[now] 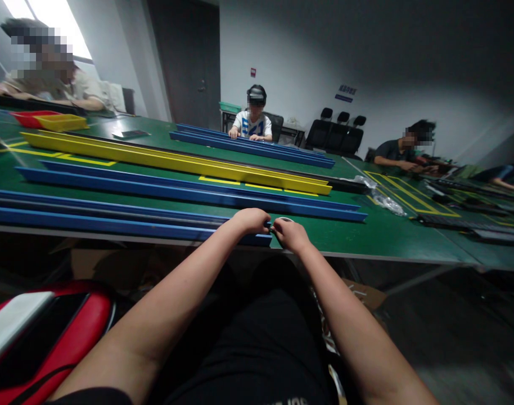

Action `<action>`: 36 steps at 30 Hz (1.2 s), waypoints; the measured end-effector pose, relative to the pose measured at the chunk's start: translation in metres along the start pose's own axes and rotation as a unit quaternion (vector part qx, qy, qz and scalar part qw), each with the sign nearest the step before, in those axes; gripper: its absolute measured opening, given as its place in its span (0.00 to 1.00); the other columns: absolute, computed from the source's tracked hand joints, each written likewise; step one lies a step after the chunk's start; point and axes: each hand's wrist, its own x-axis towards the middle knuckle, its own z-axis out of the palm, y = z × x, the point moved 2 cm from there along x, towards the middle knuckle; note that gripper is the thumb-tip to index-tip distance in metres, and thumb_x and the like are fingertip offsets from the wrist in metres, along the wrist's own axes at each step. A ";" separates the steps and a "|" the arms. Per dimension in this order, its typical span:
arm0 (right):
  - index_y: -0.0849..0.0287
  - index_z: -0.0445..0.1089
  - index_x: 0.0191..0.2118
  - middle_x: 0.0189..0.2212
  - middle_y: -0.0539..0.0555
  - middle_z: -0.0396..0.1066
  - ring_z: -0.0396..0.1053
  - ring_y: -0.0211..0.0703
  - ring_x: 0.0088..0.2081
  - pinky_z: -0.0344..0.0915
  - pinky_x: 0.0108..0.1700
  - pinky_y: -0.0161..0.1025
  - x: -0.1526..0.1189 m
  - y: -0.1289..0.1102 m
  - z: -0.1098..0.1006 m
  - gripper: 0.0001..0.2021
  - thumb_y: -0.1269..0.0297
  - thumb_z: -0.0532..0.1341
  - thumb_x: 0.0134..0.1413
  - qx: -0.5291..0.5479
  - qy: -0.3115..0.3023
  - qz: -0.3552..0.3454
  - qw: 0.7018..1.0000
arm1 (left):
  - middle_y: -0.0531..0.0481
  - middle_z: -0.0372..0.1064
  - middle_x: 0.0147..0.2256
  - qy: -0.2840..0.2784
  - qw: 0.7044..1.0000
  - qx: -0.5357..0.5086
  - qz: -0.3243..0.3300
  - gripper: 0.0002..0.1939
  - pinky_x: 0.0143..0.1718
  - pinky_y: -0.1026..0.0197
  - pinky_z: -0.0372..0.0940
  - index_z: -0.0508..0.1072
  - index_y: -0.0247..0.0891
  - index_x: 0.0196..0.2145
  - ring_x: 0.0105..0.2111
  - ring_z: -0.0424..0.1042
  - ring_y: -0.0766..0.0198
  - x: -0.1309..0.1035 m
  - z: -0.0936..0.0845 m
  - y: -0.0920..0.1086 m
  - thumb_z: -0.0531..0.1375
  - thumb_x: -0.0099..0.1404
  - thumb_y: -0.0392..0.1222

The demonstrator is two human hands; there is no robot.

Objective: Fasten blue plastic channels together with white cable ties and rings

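At the front edge of the tabletop, head view: near blue channel lies lengthwise, its long axis running left–right, roughly parallel to that edge. Open side up; left end cut off by the frame, right end by the hands. Left hand at the right end, fingers curled narrow; right hand just beside it, fingertips drawn together. Cannot tell whether either grips anything; contents too small to resolve. Second blue channel and yellow channel lie beyond, similarly oriented.

Step in hand (judged): fine two-handed fingertip work at the channel's right end. Next move probably calls for a steady left hand and a precise right-hand pinch, without skewing the channel.
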 end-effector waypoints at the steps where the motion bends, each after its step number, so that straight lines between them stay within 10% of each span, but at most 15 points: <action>1: 0.47 0.68 0.46 0.38 0.52 0.74 0.70 0.43 0.36 0.57 0.35 0.36 0.000 0.000 0.000 0.17 0.49 0.47 0.64 0.001 -0.002 0.001 1.000 | 0.48 0.77 0.35 -0.002 1.000 -0.002 -0.001 0.16 0.32 0.62 0.61 0.76 0.46 0.37 0.36 0.74 0.57 0.000 0.000 0.000 0.58 0.56 0.56; 36: 0.48 0.70 0.42 0.37 0.50 0.75 0.69 0.42 0.36 0.55 0.34 0.36 0.000 0.001 0.002 0.18 0.46 0.48 0.63 0.035 0.031 -0.002 0.999 | 0.48 0.76 0.34 -0.001 1.000 -0.009 -0.013 0.16 0.31 0.62 0.60 0.76 0.45 0.35 0.34 0.73 0.58 -0.003 -0.002 0.001 0.58 0.56 0.56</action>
